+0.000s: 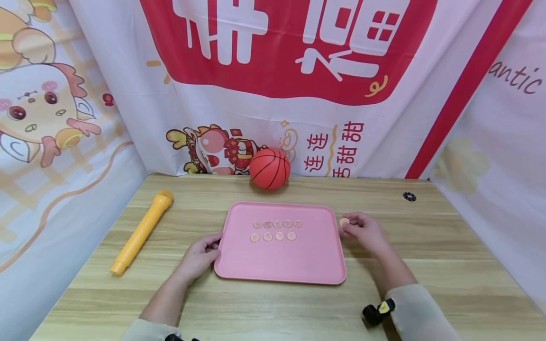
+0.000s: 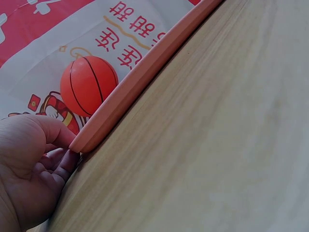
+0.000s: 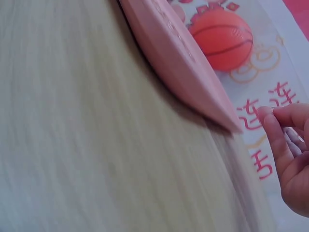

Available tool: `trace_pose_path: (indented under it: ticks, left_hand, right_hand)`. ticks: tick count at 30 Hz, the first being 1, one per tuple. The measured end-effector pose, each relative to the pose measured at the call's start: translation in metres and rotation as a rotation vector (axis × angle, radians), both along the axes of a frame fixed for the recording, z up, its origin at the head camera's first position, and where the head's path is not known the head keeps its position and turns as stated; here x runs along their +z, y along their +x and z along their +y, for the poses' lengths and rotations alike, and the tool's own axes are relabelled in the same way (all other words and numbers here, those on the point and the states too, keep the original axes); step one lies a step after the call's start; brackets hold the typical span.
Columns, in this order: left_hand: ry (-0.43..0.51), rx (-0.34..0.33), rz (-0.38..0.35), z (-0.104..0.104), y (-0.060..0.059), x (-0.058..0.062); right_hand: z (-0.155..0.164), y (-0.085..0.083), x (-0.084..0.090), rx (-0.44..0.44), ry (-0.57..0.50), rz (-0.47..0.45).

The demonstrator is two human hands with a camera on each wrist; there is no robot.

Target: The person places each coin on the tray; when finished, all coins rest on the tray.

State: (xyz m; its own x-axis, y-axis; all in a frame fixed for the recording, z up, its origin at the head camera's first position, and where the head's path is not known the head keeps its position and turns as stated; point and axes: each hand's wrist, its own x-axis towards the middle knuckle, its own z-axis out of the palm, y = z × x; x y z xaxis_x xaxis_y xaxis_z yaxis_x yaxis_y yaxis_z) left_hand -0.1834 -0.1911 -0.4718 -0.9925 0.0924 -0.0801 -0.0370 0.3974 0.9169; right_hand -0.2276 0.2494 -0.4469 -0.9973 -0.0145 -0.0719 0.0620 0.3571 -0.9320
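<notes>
A pink tray [image 1: 277,265] lies on the wooden table. Two rows of several small copper-coloured coins [image 1: 278,224] are set out on it. At the tray's left edge, my left hand [image 1: 197,259] pinches the rim between thumb and fingers; the left wrist view shows this hand [image 2: 36,159] at the tray's edge [image 2: 130,87]. Just beyond the right edge of the tray, my right hand [image 1: 366,233] pinches a single coin [image 1: 344,221] between thumb and fingertips. In the right wrist view, this hand [image 3: 292,150] is apart from the tray [image 3: 188,72].
Behind the tray, a small orange-red basketball [image 1: 270,168] sits against the printed cloth backdrop [image 1: 277,85]. A yellow toy microphone [image 1: 142,232] lies to the left. At the far right of the table [image 1: 448,265] is a black-and-white round chip [image 1: 409,196].
</notes>
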Motion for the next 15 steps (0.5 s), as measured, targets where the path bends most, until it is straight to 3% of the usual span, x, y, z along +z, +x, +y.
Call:
trace_pose_path:
  ticks: [15]
  left_hand:
    - [0.008, -0.007, -0.002, 0.0, 0.001, 0.001]
  right_hand:
    - [-0.048, 0.001, 0.004, 0.076, -0.043, 0.025]
